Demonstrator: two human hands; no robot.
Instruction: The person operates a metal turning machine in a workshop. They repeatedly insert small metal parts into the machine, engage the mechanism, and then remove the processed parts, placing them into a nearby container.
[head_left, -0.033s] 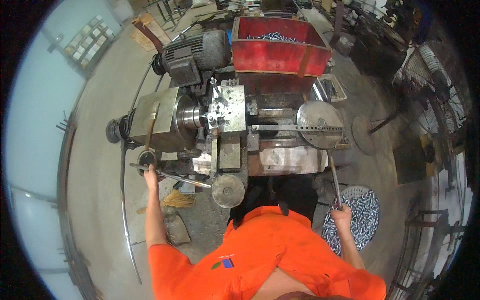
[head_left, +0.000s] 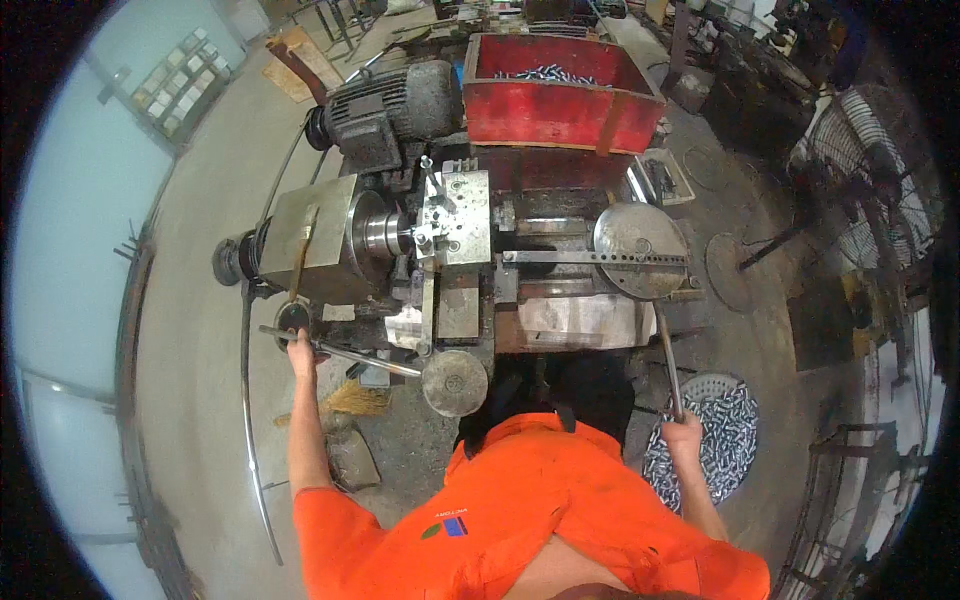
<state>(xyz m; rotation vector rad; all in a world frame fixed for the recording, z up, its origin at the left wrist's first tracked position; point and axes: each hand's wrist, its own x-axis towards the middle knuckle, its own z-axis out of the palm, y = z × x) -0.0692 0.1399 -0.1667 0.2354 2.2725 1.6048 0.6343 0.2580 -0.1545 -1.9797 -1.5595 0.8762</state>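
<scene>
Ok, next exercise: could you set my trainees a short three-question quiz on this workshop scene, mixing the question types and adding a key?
1. Multiple choice: What is the person's left hand gripping?
A) a straw broom
B) a metal bar
C) the fan's wire guard

2. True or false: The perforated basket of small metal pieces is on the person's right.

3. Fill in the blank: The large open box at the far side of the machine is coloured ____.

Key: 1. B; 2. True; 3. red
</scene>
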